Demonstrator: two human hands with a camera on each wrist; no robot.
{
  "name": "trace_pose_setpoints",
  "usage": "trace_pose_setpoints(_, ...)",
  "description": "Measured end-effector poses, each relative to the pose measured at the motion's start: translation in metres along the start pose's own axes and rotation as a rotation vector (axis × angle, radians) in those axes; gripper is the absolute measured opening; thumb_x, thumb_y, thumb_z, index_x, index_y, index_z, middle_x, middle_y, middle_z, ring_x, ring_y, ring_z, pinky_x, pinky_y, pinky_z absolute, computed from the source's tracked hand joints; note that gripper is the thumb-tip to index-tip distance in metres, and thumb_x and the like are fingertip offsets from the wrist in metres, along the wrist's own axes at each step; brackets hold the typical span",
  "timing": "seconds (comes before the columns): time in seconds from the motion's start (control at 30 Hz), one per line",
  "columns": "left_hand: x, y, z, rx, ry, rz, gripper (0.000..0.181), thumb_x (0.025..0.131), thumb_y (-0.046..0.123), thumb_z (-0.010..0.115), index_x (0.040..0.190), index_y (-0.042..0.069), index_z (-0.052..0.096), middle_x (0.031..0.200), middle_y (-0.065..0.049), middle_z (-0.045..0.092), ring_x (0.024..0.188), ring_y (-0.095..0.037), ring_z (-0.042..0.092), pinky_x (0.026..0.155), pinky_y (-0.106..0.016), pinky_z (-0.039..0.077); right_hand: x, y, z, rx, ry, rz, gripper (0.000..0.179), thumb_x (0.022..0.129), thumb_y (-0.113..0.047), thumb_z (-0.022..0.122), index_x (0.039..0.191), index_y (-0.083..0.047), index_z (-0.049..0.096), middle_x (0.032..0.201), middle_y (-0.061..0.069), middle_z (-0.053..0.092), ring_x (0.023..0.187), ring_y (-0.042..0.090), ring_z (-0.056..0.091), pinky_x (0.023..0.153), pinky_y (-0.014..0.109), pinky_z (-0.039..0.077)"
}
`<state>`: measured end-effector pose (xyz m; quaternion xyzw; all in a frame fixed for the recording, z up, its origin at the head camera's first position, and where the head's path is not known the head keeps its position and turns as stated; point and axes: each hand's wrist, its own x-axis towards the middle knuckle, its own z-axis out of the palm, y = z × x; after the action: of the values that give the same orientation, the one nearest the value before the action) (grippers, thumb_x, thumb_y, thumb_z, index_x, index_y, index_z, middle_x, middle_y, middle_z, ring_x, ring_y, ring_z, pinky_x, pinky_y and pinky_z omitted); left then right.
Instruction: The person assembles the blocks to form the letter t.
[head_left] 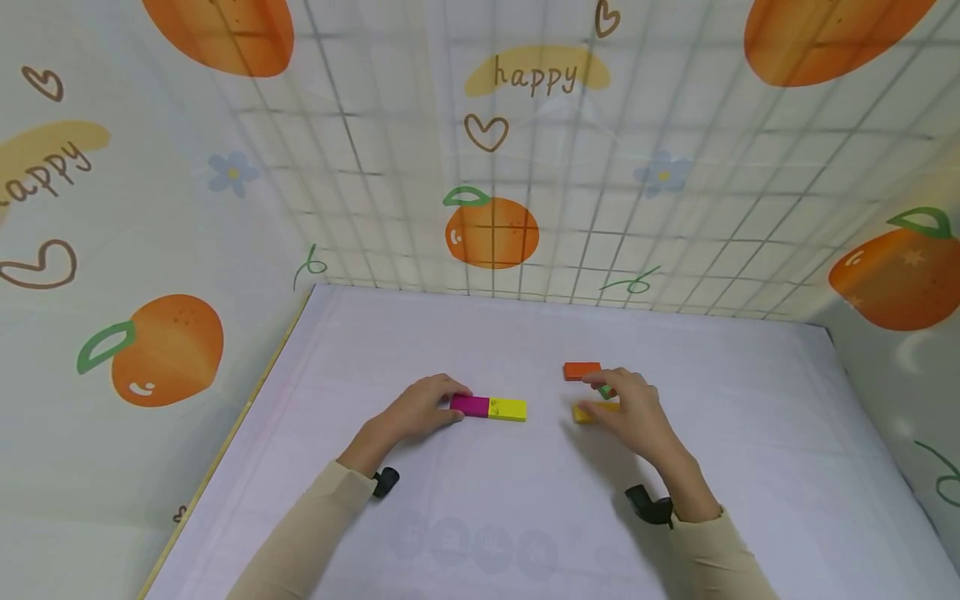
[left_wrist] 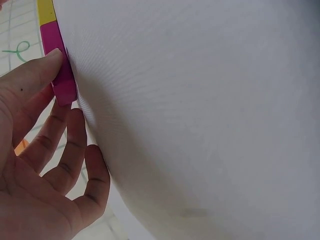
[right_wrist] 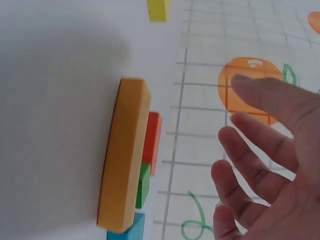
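Observation:
My left hand (head_left: 422,408) pinches the left end of a flat magenta block (head_left: 471,406) between thumb and fingers. End to end with that block lies a yellow block (head_left: 507,409), the two forming one straight row on the white table. In the head view, my right hand (head_left: 636,414) is over an amber block (head_left: 583,412), partly covering it. The right wrist view has the hand's fingers relaxed, spaced apart and holding nothing, clear of the amber block (right_wrist: 122,155). Behind the amber block are an orange-red block (head_left: 581,371), a green block (right_wrist: 143,185) and a blue block (right_wrist: 131,230).
A white cloth-like surface (head_left: 480,492) spreads under the blocks. Its left edge (head_left: 225,450) shows a yellowish strip. Behind rises a gridded backdrop (head_left: 375,225) printed with oranges and hearts. Each wrist carries a small black camera mount (head_left: 386,482).

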<state>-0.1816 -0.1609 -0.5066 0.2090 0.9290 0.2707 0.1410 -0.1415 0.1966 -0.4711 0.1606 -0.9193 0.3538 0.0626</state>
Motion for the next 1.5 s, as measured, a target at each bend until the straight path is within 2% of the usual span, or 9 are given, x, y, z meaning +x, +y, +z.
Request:
trace_pose_setpoints(0.17, 0.0, 0.0, 0.0, 0.004, 0.001, 0.009, 0.037, 0.09, 0.021, 0.077, 0.126, 0.022, 0.069, 0.117, 0.007, 0.062, 0.099, -0.015, 0.053, 0.089, -0.035, 0.046, -0.003, 0.01, -0.006, 0.004, -0.018, 0.012, 0.035, 0.084, -0.019, 0.083, 0.114, -0.007, 0.071, 0.104, 0.012, 0.069, 0.095, 0.035, 0.06, 0.083, 0.053, 0.041)
trace_pose_setpoints(0.4, 0.0, -0.001, 0.001, 0.006, -0.01, 0.011, 0.037, 0.091, 0.022, 0.076, 0.127, 0.023, 0.069, 0.117, 0.006, 0.061, 0.099, -0.014, 0.053, 0.089, -0.035, 0.045, -0.011, 0.03, -0.018, -0.001, -0.044, 0.052, 0.038, 0.086, -0.021, 0.081, 0.119, -0.006, 0.069, 0.108, 0.013, 0.068, 0.091, 0.032, 0.058, 0.075, 0.043, 0.045)
trace_pose_setpoints(0.7, 0.0, -0.002, 0.0, 0.011, -0.002, 0.026, 0.037, 0.09, 0.022, 0.077, 0.126, 0.022, 0.069, 0.116, 0.007, 0.062, 0.098, -0.014, 0.053, 0.089, -0.035, 0.045, -0.018, 0.057, -0.033, 0.015, -0.06, 0.075, 0.042, 0.087, -0.023, 0.081, 0.124, -0.007, 0.067, 0.11, 0.011, 0.067, 0.096, 0.031, 0.057, 0.072, 0.041, 0.047)
trace_pose_setpoints(1.07, -0.001, 0.0, 0.0, 0.01, -0.01, 0.024, 0.037, 0.09, 0.021, 0.077, 0.127, 0.022, 0.069, 0.116, 0.006, 0.062, 0.098, -0.015, 0.053, 0.088, -0.035, 0.045, -0.009, 0.084, -0.046, 0.016, -0.115, 0.147, 0.042, 0.088, -0.025, 0.079, 0.124, -0.006, 0.067, 0.119, 0.014, 0.063, 0.101, 0.033, 0.055, 0.074, 0.041, 0.047)
trace_pose_setpoints(1.3, -0.001, -0.001, 0.0, 0.004, -0.013, 0.004, 0.038, 0.09, 0.022, 0.077, 0.128, 0.024, 0.068, 0.116, 0.007, 0.061, 0.099, -0.014, 0.052, 0.089, -0.035, 0.046, 0.0, 0.101, -0.052, 0.032, -0.181, 0.179, 0.055, 0.088, -0.033, 0.079, 0.133, -0.008, 0.062, 0.124, 0.015, 0.06, 0.102, 0.032, 0.054, 0.076, 0.041, 0.046)
trace_pose_setpoints(1.5, -0.002, 0.0, -0.001, -0.006, -0.012, 0.002, 0.038, 0.091, 0.022, 0.076, 0.128, 0.023, 0.068, 0.118, 0.007, 0.061, 0.1, -0.015, 0.053, 0.089, -0.035, 0.046, 0.003, 0.113, -0.05, 0.076, -0.248, 0.205, 0.064, 0.086, -0.032, 0.081, 0.14, -0.009, 0.056, 0.126, 0.017, 0.058, 0.105, 0.033, 0.052, 0.079, 0.043, 0.046)
